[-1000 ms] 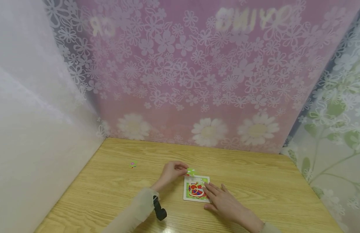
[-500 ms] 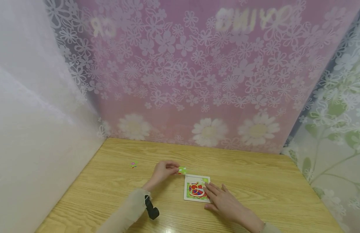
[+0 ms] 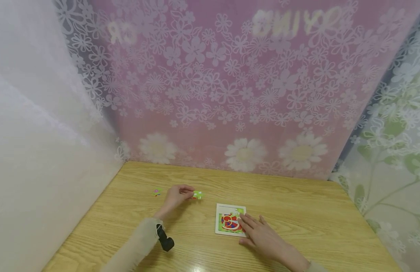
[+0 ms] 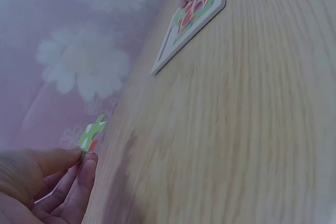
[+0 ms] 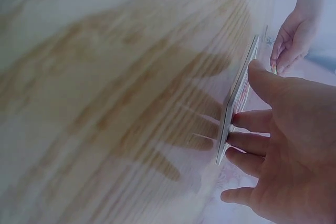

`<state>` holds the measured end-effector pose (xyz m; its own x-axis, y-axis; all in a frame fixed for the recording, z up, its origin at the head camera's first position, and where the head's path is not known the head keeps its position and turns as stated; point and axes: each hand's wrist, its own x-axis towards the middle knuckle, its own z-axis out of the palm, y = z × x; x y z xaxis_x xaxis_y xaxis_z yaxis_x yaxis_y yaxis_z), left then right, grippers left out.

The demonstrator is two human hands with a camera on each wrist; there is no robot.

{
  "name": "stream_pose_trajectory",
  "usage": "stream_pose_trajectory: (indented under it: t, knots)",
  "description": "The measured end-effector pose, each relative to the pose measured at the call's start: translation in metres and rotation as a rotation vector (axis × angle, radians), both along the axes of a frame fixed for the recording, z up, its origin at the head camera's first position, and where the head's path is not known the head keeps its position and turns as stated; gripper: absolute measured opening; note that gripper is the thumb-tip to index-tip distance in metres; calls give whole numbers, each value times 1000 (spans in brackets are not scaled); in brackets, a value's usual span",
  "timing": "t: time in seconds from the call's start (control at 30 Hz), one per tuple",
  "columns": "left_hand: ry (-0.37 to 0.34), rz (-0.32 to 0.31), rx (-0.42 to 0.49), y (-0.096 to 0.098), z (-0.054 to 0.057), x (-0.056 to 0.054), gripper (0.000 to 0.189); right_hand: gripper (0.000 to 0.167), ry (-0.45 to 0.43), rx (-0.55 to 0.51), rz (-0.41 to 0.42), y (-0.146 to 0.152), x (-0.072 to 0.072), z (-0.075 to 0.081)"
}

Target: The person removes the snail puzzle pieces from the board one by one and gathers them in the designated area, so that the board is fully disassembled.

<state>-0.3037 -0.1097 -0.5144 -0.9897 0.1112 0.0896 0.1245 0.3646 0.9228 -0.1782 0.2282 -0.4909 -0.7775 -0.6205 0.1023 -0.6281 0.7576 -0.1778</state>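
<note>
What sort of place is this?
Probably a small indoor nook for tabletop activities: a wood-grain table is screened by a flowered backdrop behind it, and a puzzle board lies on top. I can't tell what building it's in.

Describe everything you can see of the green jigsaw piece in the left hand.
The green jigsaw piece looks flat, with white patches, a red patch and a knobbed, notched outline; its material is unclear. The left hand pinches and partly hides one end, holding it over the wooden table, apart from the puzzle tray.
</note>
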Motion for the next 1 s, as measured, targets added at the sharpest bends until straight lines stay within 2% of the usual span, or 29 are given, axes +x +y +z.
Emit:
stream_pose_trajectory:
  t: [0.33, 0.47, 0.6, 0.67, 0.83, 1.0]
  knots:
    - [-41, 111, 87, -33, 1, -9, 14, 66, -27, -16, -9, 3, -1, -3]
    - [-58, 152, 58, -44, 4, -11, 15, 65, -28, -29, -10, 3, 1, -4]
    - [-49, 175, -10, -52, 9, -10, 16, 65, -26, -33, -12, 2, 0, -5]
    - [-46, 179, -13, -56, 11, -9, 17, 65, -25, -35, -11, 2, 0, -5]
    - [-47, 188, 6, -64, 8, -12, 18, 66, -28, -33, -8, 3, -1, -6]
    - [-44, 196, -47, -69, 6, -12, 16, 66, -11, -19, -11, 2, -2, -7]
